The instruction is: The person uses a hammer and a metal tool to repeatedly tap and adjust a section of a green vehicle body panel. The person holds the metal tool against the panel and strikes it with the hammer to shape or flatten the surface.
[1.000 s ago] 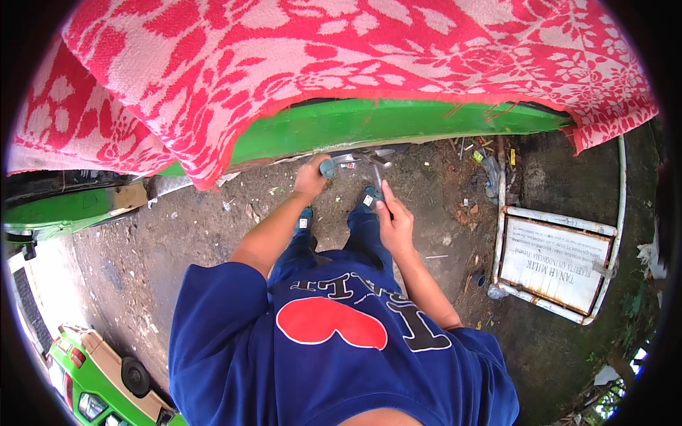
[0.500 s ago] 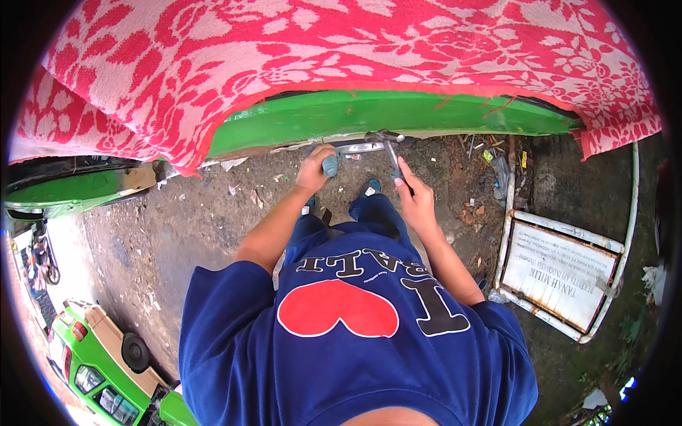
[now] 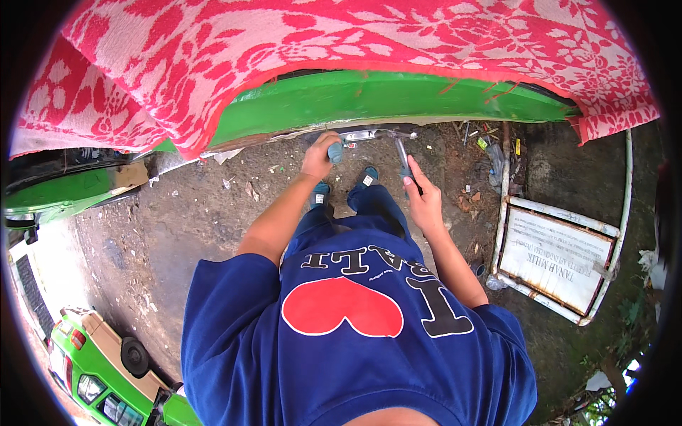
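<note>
My right hand (image 3: 424, 197) is closed round the dark grip of a hammer (image 3: 402, 155). The hammer's metal head is up against the lower edge of a green vehicle panel (image 3: 341, 98), at the right end of a shiny metal strip (image 3: 359, 135). Left of the strip, my left hand (image 3: 318, 157) is wrapped round a grey-blue, rounded handle-like piece (image 3: 334, 152). Its far end is hidden by my fingers, so I cannot tell which tool it is.
A red and pink flowered cloth (image 3: 341, 35) drapes over the green panel. On the right, a white sign (image 3: 554, 248) in a rusty pipe frame lies on the ground. Litter (image 3: 490, 153) lies near the pipe. A green vehicle (image 3: 106, 376) stands at lower left.
The hammer head has shifted slightly right along the panel's lower edge. My left hand sits a little higher in the view, still gripping the grey-blue piece. My feet show more.
</note>
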